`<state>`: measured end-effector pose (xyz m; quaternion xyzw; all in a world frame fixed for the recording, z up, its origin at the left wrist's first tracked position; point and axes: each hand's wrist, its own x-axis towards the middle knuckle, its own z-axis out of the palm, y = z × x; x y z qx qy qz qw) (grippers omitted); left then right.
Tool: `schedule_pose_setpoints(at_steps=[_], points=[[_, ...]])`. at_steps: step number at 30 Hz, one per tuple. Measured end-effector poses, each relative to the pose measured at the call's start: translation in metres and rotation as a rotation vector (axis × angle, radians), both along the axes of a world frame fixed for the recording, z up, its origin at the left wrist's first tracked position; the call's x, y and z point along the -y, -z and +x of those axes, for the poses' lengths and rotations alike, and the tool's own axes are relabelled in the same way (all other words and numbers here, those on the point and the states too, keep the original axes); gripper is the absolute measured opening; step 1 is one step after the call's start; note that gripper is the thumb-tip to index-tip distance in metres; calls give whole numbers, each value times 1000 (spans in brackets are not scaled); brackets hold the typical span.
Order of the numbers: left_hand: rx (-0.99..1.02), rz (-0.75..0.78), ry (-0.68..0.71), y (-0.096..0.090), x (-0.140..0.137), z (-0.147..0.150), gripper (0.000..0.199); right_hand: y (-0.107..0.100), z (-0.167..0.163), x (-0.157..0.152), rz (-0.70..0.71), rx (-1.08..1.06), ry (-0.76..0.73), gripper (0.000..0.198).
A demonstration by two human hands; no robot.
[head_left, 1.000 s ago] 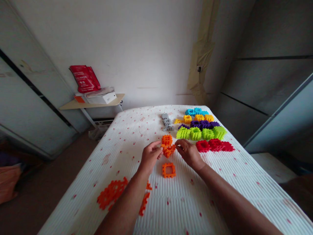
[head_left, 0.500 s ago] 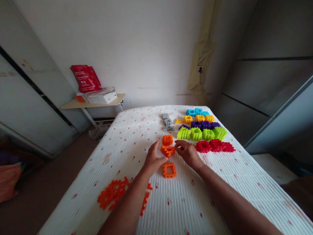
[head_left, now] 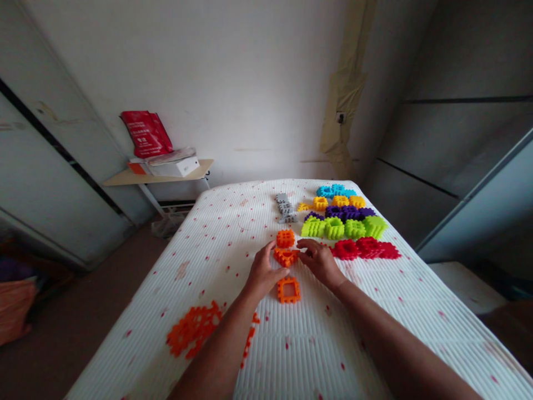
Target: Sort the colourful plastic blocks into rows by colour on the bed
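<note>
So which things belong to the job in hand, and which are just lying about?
Likely in the job:
orange toothed triangular plastic block, between left hand and right hand
orange toothed cube
orange square plastic frame
flat orange pieces

Apparently lying about:
red toothed blocks
green blocks
purple blocks
yellow blocks
blue blocks
grey blocks
red printed bag
white box

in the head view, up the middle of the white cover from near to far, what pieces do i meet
Orange square frame → orange triangular piece, between the left hand and right hand → orange block → grey pieces.
</note>
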<state>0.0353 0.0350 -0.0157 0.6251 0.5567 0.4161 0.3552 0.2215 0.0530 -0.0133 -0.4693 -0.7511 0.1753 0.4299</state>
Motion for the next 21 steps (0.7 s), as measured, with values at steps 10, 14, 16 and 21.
schedule_pose_setpoints(at_steps=[10, 14, 16, 21], points=[[-95, 92, -40, -39, 10, -23, 53, -14, 7, 14, 4, -44, 26, 19], [-340, 151, 34, -69, 42, -58, 31, -19, 12, 17, 81, -24, 33, 14], [-496, 173, 37, -71, 60, -82, 28, -24, 13, 21, 114, -21, 32, 12], [-972, 43, -73, -44, 103, -145, 60, -35, -9, 48, 73, 50, -238, 11]])
